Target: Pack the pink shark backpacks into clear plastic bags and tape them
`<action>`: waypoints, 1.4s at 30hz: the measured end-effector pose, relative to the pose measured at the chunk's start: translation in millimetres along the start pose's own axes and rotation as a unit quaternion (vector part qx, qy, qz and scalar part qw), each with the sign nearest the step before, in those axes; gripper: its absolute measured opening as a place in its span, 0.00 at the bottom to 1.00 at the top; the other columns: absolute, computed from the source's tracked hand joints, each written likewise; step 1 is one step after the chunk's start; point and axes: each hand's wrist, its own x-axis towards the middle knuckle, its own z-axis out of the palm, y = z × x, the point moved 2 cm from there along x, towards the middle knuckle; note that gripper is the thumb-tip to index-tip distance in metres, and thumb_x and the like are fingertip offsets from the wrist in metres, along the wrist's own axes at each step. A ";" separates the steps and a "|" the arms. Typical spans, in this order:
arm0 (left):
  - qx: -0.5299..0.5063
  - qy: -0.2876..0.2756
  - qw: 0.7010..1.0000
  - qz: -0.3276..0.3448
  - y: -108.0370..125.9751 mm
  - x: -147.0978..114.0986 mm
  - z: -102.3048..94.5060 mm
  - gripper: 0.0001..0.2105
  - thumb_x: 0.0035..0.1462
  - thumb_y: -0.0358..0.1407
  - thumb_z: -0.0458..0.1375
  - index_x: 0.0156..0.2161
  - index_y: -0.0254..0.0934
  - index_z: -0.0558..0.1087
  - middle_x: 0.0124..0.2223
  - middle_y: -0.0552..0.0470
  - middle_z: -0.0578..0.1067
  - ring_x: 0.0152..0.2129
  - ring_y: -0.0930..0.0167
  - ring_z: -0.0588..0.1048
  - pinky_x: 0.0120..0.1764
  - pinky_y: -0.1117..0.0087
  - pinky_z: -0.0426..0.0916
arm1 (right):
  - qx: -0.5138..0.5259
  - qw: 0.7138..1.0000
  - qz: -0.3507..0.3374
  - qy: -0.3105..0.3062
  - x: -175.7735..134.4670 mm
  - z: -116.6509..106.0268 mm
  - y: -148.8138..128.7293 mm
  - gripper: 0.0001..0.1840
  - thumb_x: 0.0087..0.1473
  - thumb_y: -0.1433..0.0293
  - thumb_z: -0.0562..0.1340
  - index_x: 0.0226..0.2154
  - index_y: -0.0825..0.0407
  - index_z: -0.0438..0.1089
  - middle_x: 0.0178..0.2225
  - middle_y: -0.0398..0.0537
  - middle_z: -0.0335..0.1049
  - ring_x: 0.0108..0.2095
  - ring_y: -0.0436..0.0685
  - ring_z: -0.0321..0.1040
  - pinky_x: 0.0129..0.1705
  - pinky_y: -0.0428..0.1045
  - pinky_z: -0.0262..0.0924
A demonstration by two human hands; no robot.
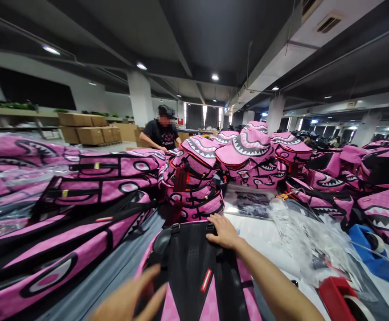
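Note:
A pink-and-black backpack lies in front of me, its black panel with a small red-and-white label facing up. My right hand grips its far top corner by a strap buckle, thumb on the panel and fingers at the edge. Low on the left side of the bag, my left hand is blurred by motion. Its fingers are spread, and I see nothing in them. Just beyond the bag rises a stack of pink backpacks with shark-mouth prints.
Pink bags pile up on the left. Right of me are clear plastic bags, a blue tape dispenser and a red tape dispenser. Across the table stands a person. Cardboard boxes are stacked behind.

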 end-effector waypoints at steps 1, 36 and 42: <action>0.062 0.046 0.996 0.052 13.3 24.6 -5.5 0.26 0.40 0.56 0.68 0.46 0.53 0.77 0.49 0.47 0.79 0.56 0.50 0.72 0.47 0.56 0.74 | -0.004 1.000 -0.005 0.000 -1.9 2.9 -0.2 0.36 0.56 0.62 0.67 0.64 0.51 0.62 0.67 0.59 0.59 0.70 0.68 0.49 0.71 0.67 0.39; 0.425 -0.089 0.900 0.030 25.6 107.1 67.6 0.44 0.61 0.62 0.39 0.70 0.29 0.52 0.69 0.25 0.59 0.67 0.47 0.58 0.61 0.44 0.61 | -0.111 0.990 0.076 -0.039 53.4 77.4 41.4 0.18 0.61 0.60 0.67 0.50 0.50 0.72 0.46 0.54 0.78 0.49 0.64 0.74 0.49 0.56 0.66; 0.450 -0.090 0.888 -0.011 20.5 84.9 102.4 0.49 0.53 0.68 0.52 0.71 0.41 0.50 0.74 0.27 0.37 0.70 0.43 0.41 0.65 0.36 0.45 | -0.159 0.985 0.062 0.029 57.9 88.8 17.9 0.16 0.64 0.65 0.63 0.52 0.54 0.69 0.47 0.61 0.73 0.51 0.67 0.69 0.54 0.61 0.62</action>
